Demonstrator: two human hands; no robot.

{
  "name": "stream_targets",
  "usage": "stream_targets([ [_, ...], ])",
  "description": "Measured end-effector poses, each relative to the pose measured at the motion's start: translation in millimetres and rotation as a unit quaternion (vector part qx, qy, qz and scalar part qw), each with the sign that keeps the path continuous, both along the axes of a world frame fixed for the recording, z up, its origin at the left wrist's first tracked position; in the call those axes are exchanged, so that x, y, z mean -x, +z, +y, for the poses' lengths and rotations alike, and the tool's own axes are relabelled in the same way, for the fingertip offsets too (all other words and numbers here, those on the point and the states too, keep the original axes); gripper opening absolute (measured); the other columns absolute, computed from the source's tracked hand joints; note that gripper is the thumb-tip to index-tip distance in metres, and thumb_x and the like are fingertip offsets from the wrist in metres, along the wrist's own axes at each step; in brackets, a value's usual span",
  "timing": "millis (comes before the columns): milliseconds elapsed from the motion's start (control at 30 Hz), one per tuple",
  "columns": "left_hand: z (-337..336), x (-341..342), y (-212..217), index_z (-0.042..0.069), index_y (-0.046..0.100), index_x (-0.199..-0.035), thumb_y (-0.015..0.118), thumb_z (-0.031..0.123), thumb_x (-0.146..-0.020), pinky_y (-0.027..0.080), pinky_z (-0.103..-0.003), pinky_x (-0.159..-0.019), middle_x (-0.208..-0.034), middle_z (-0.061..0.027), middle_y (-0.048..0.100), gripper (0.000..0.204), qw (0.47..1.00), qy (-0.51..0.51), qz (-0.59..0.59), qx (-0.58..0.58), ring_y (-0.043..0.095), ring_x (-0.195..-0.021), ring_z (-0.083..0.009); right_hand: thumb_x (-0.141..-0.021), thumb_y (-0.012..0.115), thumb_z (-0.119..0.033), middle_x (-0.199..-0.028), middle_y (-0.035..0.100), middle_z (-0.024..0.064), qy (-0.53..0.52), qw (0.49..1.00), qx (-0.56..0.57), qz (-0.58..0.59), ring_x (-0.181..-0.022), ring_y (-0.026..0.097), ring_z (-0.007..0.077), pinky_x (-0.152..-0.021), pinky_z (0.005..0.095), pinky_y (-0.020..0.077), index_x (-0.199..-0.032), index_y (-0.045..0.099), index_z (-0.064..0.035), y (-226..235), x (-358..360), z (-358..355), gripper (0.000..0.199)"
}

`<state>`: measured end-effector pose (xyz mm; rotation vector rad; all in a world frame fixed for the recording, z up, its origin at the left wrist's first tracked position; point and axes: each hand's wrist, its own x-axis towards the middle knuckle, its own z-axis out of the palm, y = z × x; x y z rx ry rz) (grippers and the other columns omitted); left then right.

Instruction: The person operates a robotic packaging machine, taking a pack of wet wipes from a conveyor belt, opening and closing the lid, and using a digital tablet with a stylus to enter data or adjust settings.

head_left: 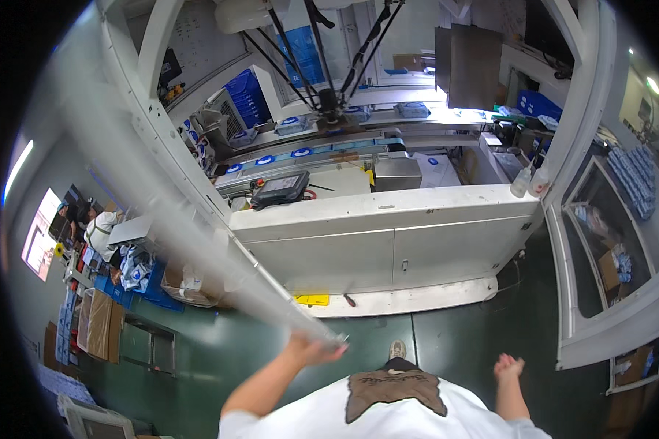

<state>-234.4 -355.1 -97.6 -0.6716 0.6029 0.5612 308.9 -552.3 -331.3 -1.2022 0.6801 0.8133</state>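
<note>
My left hand (315, 350) is at the lower corner of a white-framed, see-through machine door (190, 252), its fingers closed on the edge. The swinging panel is smeared by motion and runs from the upper left down to my hand. My right hand (509, 364) hangs above the floor on the right, fingers curled in, with nothing seen in it. In front of me stands a white machine cabinet (322, 256) with the enclosure open above it.
Inside the enclosure, a conveyor (322, 150) carries blue-and-white packs under a dark-armed picking robot (329, 102). A control pendant (280, 190) lies on the ledge. Another door (564, 293) stands swung out on the right. A screwdriver (350, 300) lies on the cabinet base. People (101, 230) work far left.
</note>
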Motion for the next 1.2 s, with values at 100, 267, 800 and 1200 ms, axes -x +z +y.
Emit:
stream_targets([
  [100, -129, 55, -27, 0.009, 0.054, -0.113, 0.063, 0.026, -0.075, 0.039, -0.044, -0.092, -0.107, -0.0118, 0.057, 0.042, 0.527, 0.015, 0.707, -0.472, 0.052, -0.103, -0.0296, -0.090, 0.043, -0.039, -0.091, 0.063, 0.0108, 0.253, 0.964, -0.055, 0.066, -0.066, 0.059, 0.0209, -0.053, 0.0329, 0.0470, -0.105, 0.052, -0.0079, -7, 87, 117, 0.035],
  [267, -184, 79, -31, -0.005, 0.023, -0.134, 0.049, 0.029, -0.093, 0.032, -0.036, -0.098, -0.130, -0.0221, 0.036, 0.060, 0.249, 0.284, 0.891, -0.252, 0.041, -0.115, -0.0252, -0.088, 0.053, -0.026, -0.087, 0.060, 0.0033, 0.558, 0.817, -0.142, -0.039, -0.075, 0.058, 0.0129, -0.062, 0.0262, 0.0436, -0.095, 0.056, -0.0093, 72, 240, 285, 0.018],
  [800, -70, 289, -102, -0.002, 0.055, -0.112, 0.056, 0.052, -0.080, 0.048, -0.044, -0.075, -0.098, -0.0270, 0.059, 0.063, 0.349, 0.269, 0.775, 0.453, 0.060, -0.089, -0.0358, -0.080, 0.061, -0.019, -0.095, 0.061, 0.0166, 0.618, 0.380, -0.162, -0.669, -0.087, 0.059, 0.0293, -0.078, 0.0373, 0.0464, -0.099, 0.061, -0.0013, 159, 330, 698, 0.026],
  [1200, 442, 45, -78, -0.003, 0.042, -0.125, 0.054, 0.009, -0.089, 0.048, -0.028, -0.084, -0.100, -0.0119, 0.052, 0.040, 0.805, 0.161, 0.433, -0.372, 0.055, -0.098, -0.0189, -0.070, 0.060, -0.009, -0.097, 0.057, 0.0164, 0.647, 0.284, -0.058, -0.705, -0.095, 0.055, 0.0351, -0.080, 0.0419, 0.0479, -0.100, 0.056, -0.0081, 144, 381, 765, 0.030],
])
